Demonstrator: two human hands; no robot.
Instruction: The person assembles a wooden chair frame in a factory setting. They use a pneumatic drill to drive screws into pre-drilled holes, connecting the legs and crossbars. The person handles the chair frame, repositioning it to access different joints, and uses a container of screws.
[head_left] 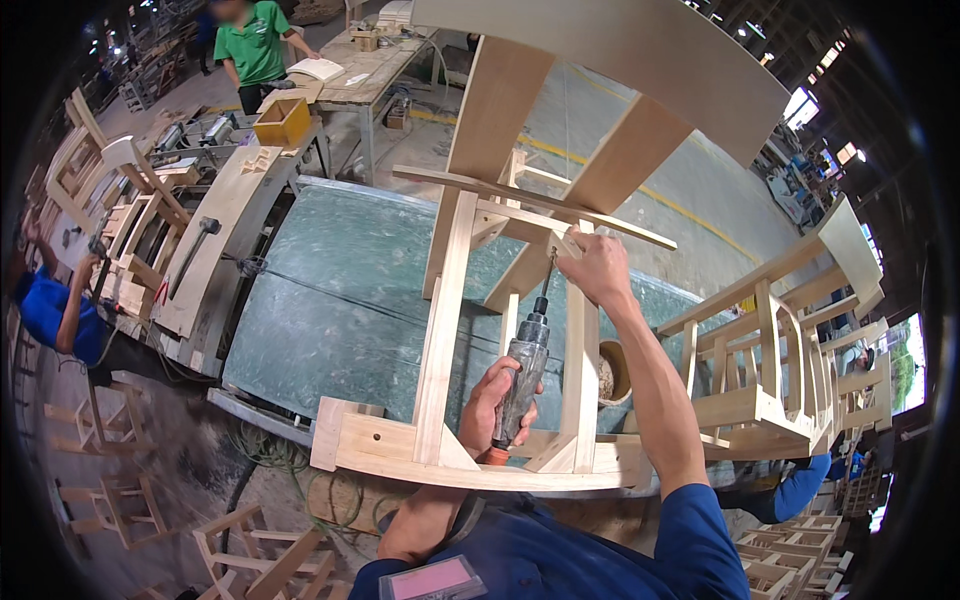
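Note:
An unfinished pale wooden chair frame (pixel 446 330) lies on a green-topped workbench (pixel 330 300), its curved back panel (pixel 640 50) pointing away from me. My left hand (pixel 492 402) grips a grey pneumatic screwdriver (pixel 524 365) that points up into the frame. My right hand (pixel 595 270) is closed on a chair rail right at the tool's bit (pixel 549 268). Whether a screw sits under the bit cannot be seen.
Several stacked chair frames (pixel 770 380) stand to the right, more frames (pixel 110 500) lie on the floor at the left. A small round pot (pixel 612 375) rests on the bench. A person in blue (pixel 55 315) works at the left, a person in green (pixel 250 45) at a far table (pixel 370 70).

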